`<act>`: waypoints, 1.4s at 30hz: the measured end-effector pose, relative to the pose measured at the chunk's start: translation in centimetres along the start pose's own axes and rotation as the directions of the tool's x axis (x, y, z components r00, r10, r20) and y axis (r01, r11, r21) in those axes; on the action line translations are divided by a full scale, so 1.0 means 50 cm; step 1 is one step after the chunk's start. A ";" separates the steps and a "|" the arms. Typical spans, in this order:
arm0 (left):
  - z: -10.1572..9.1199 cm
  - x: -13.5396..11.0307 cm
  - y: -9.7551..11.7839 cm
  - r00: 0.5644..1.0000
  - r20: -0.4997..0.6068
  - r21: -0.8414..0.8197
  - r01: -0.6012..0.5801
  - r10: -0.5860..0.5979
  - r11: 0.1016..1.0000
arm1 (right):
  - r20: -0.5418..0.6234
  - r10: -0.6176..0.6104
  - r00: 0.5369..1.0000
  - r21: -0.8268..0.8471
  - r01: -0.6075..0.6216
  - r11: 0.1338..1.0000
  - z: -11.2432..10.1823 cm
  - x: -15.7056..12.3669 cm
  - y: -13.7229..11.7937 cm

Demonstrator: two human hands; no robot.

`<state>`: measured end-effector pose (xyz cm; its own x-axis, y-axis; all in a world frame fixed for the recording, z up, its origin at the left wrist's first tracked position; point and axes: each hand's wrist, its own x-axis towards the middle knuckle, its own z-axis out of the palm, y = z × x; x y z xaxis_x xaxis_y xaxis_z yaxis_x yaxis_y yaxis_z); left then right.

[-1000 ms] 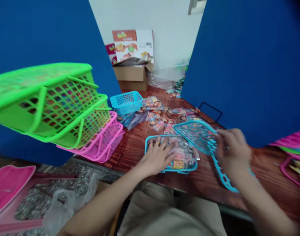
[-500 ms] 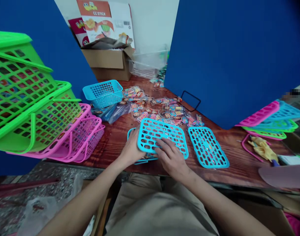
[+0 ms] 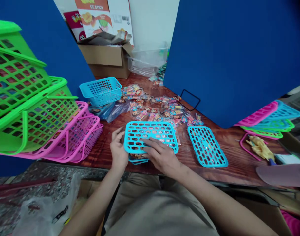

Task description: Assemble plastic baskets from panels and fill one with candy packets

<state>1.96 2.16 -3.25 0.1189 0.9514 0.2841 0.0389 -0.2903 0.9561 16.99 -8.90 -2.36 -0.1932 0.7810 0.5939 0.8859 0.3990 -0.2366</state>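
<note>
A light-blue perforated lid (image 3: 150, 127) lies over a small blue basket (image 3: 138, 160), most of which it hides. Packets show through the holes and under the front edge. My left hand (image 3: 119, 149) is curled against the lid's left end, its fingertips partly hidden. My right hand (image 3: 162, 155) grips the lid near its front edge, fingers on top and thumb out of sight. To the right, a second blue lid (image 3: 207, 146) rests flat on the table. Behind the basket spread several small candy packets (image 3: 152, 113) in clear wrappers.
Stacked green baskets (image 3: 34, 114) and pink baskets (image 3: 77, 137) stand at left. An empty blue basket (image 3: 102, 93) sits behind them, near an open cardboard box (image 3: 104, 60). Coloured lids (image 3: 270, 118), a yellow cloth (image 3: 259, 147) and a black wire frame (image 3: 190, 99) are on the right.
The lid has shifted left and levelled over the basket, with my right hand moving along with it. My left hand has moved outward from behind the lid's corner to its left end.
</note>
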 end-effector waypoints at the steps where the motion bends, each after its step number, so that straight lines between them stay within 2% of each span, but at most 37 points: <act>1: 0.002 -0.001 0.000 0.998 -0.027 -0.050 0.050 -0.052 0.997 | 0.007 0.005 1.000 0.009 -0.005 1.000 0.000 0.001 0.000; 5: 0.008 -0.006 0.009 0.974 -0.040 -0.272 0.206 -0.225 0.940 | 0.022 -0.022 1.000 0.030 0.022 0.999 -0.003 0.007 -0.003; 10: 0.009 -0.007 0.013 0.948 -0.072 -0.356 0.265 -0.309 0.896 | 0.010 -0.038 0.999 0.009 0.038 0.999 -0.008 0.013 -0.003; 14: -0.002 0.010 0.018 0.898 -0.137 -0.435 0.325 -0.418 0.840 | 0.036 -0.056 0.998 0.021 0.056 0.998 -0.010 0.009 0.000; 18: -0.010 0.038 0.025 0.922 0.041 -0.289 0.381 -0.386 0.878 | 0.080 -0.043 0.996 0.078 0.037 0.996 -0.018 0.008 0.003; 20: -0.008 0.047 0.023 0.919 0.136 -0.195 0.391 -0.370 0.900 | 0.122 -0.025 0.992 0.167 0.005 0.986 -0.029 0.011 0.010; 22: -0.002 0.050 0.020 0.908 0.174 -0.150 0.408 -0.382 0.901 | 0.117 0.013 0.993 0.262 -0.044 0.964 -0.042 0.015 0.025; 23: 0.001 0.050 0.018 0.903 0.168 -0.144 0.419 -0.395 0.897 | 0.072 0.059 0.996 0.276 -0.076 0.958 -0.048 0.017 0.037; 25: 0.006 0.046 0.016 0.895 0.145 -0.148 0.441 -0.422 0.885 | -0.057 0.189 0.980 0.212 -0.173 0.962 -0.059 0.023 0.068; 27: 0.009 0.042 0.017 0.890 0.134 -0.151 0.453 -0.436 0.879 | -0.106 0.308 0.946 0.096 -0.298 0.950 -0.065 0.028 0.103; 29: 0.010 0.040 0.019 0.886 0.135 -0.145 0.460 -0.443 0.876 | -0.004 0.367 0.930 0.053 -0.367 0.929 -0.069 0.035 0.132; 32: 0.011 0.044 0.018 0.886 0.145 -0.131 0.458 -0.440 0.879 | 0.172 0.386 0.906 0.080 -0.403 0.912 -0.070 0.045 0.156; 38: 0.014 0.045 0.009 0.898 0.162 -0.113 0.429 -0.409 0.896 | 0.229 0.469 0.853 -0.098 -0.459 0.883 -0.060 0.064 0.166; 42: 0.013 0.044 0.010 0.903 0.159 -0.153 0.423 -0.400 0.893 | 0.259 0.425 0.867 -0.130 -0.405 0.905 -0.050 0.067 0.174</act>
<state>2.88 4.02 -2.18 0.2496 0.9585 -0.1376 -0.0665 0.1587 0.9851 25.10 -4.03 -0.51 0.0995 0.9715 0.2149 0.9350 -0.0174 -0.3542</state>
